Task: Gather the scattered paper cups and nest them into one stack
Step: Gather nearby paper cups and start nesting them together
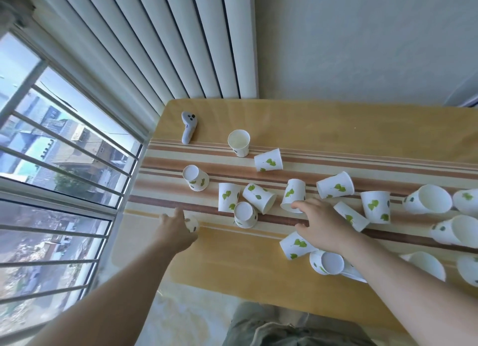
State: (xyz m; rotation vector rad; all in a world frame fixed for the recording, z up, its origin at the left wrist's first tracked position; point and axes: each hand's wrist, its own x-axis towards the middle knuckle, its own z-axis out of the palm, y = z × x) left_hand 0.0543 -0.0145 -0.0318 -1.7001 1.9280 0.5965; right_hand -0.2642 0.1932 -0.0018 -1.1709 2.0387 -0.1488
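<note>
Several white paper cups with green leaf prints lie scattered over the striped table [336,118]. One cup [238,142] stands upright at the back; most others lie tipped or upside down. My left hand [176,229] is closed around a small cup [192,222] near the table's left edge. My right hand [320,226] reaches forward with fingers spread, its fingertips touching the rim of an upside-down cup [294,194] in the middle. More cups lie under and beside my right wrist, such as one on its side [296,244] and one [327,263] nearer me.
A grey handheld controller [188,126] lies at the table's back left. A window with bars [64,164] is on the left, a white ribbed radiator [181,35] behind the table. Cups crowd the right side [429,199].
</note>
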